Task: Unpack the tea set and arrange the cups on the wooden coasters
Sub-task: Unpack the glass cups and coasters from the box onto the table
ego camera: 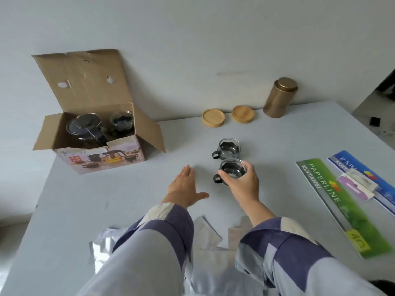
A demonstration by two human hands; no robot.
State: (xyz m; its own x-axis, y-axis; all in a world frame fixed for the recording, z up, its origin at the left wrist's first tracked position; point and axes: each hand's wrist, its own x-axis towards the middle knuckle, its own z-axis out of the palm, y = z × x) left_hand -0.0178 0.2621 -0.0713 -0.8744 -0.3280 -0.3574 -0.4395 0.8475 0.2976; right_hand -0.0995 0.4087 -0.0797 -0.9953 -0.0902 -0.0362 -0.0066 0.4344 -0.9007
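Your right hand [241, 180] grips the nearer glass cup [232, 170] round its rim and side, fingers curled on it; whether its base touches the counter [128, 199] I can't tell. Handle points left. Your left hand [183, 184] lies flat, fingers straight, holding nothing, palm down just beside that cup.

Second cup [229, 148] stands just beyond the held one, handle also left.

Two wooden coasters [213, 117] [243, 114] sit side by side at the far edge, beyond both cups, both bare. From the held cup they lie forward: the right one nearly dead ahead, the left one up and slightly left. Right hand is nearer to both.

Box [100, 154] far left, flaps open, teapot [84, 127] and another cup [121, 119] inside.

Likely next: carry the held cup forward past the second cup; mind clipping it.
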